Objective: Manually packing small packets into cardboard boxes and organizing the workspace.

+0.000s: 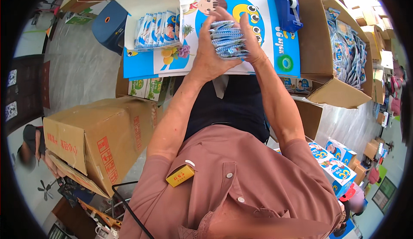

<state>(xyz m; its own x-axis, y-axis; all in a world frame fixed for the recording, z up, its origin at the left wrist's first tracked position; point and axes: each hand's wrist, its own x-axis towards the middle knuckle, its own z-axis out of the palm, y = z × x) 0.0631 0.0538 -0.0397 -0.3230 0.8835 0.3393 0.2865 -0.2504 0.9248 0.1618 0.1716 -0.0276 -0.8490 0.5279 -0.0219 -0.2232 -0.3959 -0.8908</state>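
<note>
Between my two hands I hold a stack of small blue-and-white sachets (228,41) above the near part of the table. My left hand (208,51) is curled round the stack's left side and underside. Against its right side presses my right hand (254,41), fingers pointing away from me. To the left stands an open white carton (148,0), its lid raised, with a row of similar sachets (157,29) upright inside. A printed sheet with cartoon figures (170,69) covers the table beneath.
A blue tape dispenser (289,11) and a green tape roll (285,63) lie on the right. Beside the table, an open cardboard box (316,36) holds many loose packets (346,51). A large cardboard box (103,140) stands at lower left, and a blue stool (108,26) at upper left.
</note>
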